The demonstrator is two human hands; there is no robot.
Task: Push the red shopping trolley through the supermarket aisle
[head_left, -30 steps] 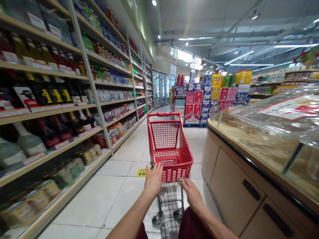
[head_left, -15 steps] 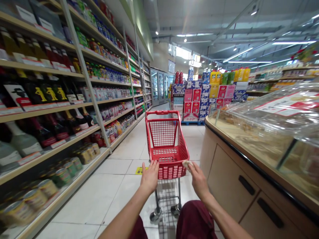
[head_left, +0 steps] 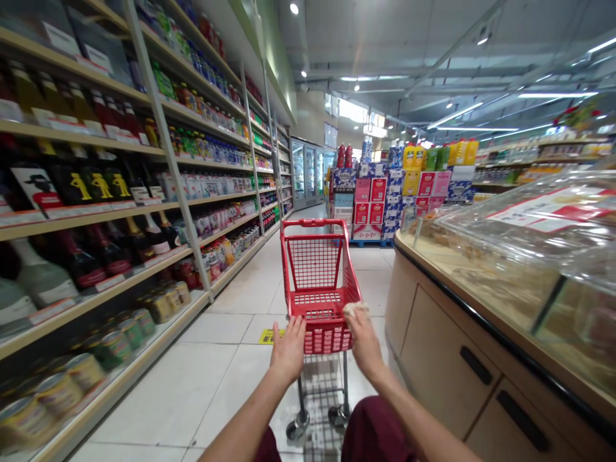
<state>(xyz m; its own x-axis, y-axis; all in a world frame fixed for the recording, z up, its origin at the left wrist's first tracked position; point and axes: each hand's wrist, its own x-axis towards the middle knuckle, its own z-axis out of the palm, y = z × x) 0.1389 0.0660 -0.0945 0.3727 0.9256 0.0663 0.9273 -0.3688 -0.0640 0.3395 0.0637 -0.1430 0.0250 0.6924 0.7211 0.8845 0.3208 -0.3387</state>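
The red cart (head_left: 327, 325) lies straight ahead, its long axis running near to far. The right hand (head_left: 364, 339) pinches a pale cloth (head_left: 355, 308) at the cart's near right corner; the left hand (head_left: 289, 353), fingers extended and spread, rests at its near left corner.

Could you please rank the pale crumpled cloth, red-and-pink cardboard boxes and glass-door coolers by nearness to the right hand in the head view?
1. Pale crumpled cloth: touching the right hand.
2. Red-and-pink cardboard boxes: ahead.
3. Glass-door coolers: farther back, left.
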